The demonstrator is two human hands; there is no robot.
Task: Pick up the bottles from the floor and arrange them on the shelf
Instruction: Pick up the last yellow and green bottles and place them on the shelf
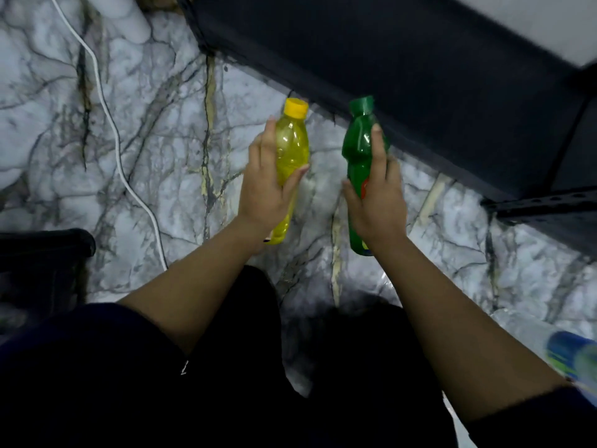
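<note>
- White marble floor [155, 130] with grey veins lies under everything, and both bottles are held well above it.
- Left hand [268, 185] is wrapped round a clear yellow bottle [292, 150] with a yellow cap, thumb across the front, fingers behind it; the bottle stands nearly upright.
- Right hand [376, 195] grips a green bottle [357, 147] with a green cap, index finger laid along its side; it too is held cap-up, tilted slightly.
- The two bottles are near each other but apart, just short of the dark shelf unit [403, 69] that runs diagonally across the upper right.
- My read: the pick-up is done for this pair and the carry to the shelf is in hand; next comes lifting them over the shelf edge and setting each down on its base, one beside the other, before letting go.
- At the right edge a blurred bottle with a blue and green label [571, 354] lies low by the forearm, likely one to be gathered later.
- A white cable [109, 118] snakes over the floor at left, and a dark object [42, 250] sits at the left edge.
</note>
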